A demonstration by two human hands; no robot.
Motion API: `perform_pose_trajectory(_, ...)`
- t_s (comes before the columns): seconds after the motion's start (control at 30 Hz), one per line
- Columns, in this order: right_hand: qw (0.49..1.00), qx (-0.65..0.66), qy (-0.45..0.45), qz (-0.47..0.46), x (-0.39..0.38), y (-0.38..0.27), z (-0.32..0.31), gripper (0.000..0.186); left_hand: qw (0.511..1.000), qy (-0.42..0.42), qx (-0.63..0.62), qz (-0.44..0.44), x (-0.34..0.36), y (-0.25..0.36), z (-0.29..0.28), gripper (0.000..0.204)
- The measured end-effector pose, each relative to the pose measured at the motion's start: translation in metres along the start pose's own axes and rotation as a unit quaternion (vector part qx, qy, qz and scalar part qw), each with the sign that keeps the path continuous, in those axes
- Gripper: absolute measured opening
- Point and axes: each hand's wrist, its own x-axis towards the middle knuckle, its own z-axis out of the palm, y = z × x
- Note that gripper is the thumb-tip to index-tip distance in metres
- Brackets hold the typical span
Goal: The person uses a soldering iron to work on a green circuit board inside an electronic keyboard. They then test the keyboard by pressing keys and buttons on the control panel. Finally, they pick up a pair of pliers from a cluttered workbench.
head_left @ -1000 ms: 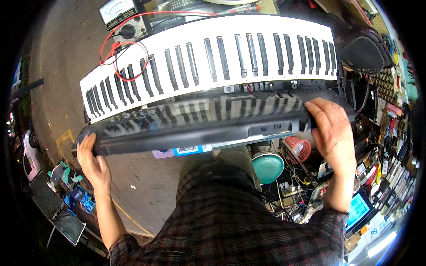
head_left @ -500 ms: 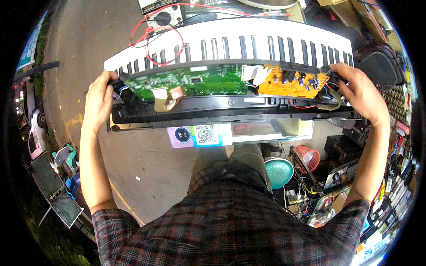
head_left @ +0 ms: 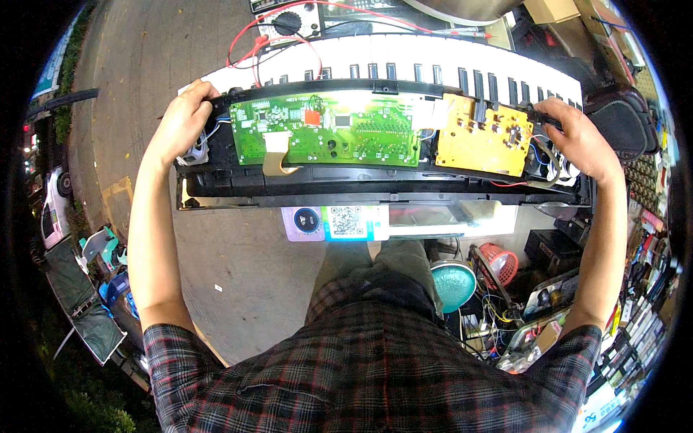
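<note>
An electronic piano keyboard [head_left: 426, 52] lies opened up across the bench in front of me. Its black top panel [head_left: 433, 88] is tipped up, showing a green circuit board [head_left: 382, 144] and a yellow-orange one [head_left: 473, 148] on its underside. My left hand [head_left: 184, 123] grips the panel's left end, fingers curled over the edge. The right end is gripped by my right hand [head_left: 583, 141], beside thin wires. A flat ribbon cable [head_left: 276, 157] hangs from the green board over the black bottom case [head_left: 339, 189].
A multimeter [head_left: 289, 25] with red and black leads lies beyond the keys. Below the case's near edge is a glass-topped counter [head_left: 455, 221] with a printed code card [head_left: 346, 221]. A teal stool [head_left: 453, 286], a red basket [head_left: 498, 263] and tangled cables crowd the lower right.
Both hands have tilted the panel further, so its circuit boards now face up toward me more fully. My left hand has risen and shifted right; the view has shifted slightly.
</note>
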Motion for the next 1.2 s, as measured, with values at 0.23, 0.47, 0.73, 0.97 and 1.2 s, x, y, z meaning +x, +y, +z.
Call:
perform_pose_trajectory(0.23, 0.995, -0.071, 0.074, 0.020, -0.012, -0.025, 0.013, 0.040, 0.998, 0.061, 0.000, -0.035, -0.015, 0.011, 0.008, 0.024)
perform_pose_trajectory(0.47, 0.956, -0.122, 0.265, -0.008, -0.033, -0.098, 0.039, 0.033, 0.952, 0.303, 0.037, 0.023, -0.087, 0.046, 0.045, 0.037)
perform_pose_trajectory(0.73, 0.927, 0.182, 0.314, -0.097, 0.043, -0.260, 0.131, 0.027, 0.961, 0.160, -0.188, 0.122, -0.211, 0.157, 0.189, 0.038)
perform_pose_trajectory(0.97, 0.922, 0.167, 0.342, -0.066, 0.088, -0.290, 0.130, 0.031, 0.953, 0.160, -0.248, 0.062, -0.190, 0.149, 0.240, 0.029)
perform_pose_trajectory(1.2, 0.924, 0.198, 0.325, -0.031, 0.093, -0.295, 0.128, 0.022, 0.950, 0.182, -0.232, 0.099, -0.180, 0.145, 0.241, 0.033)
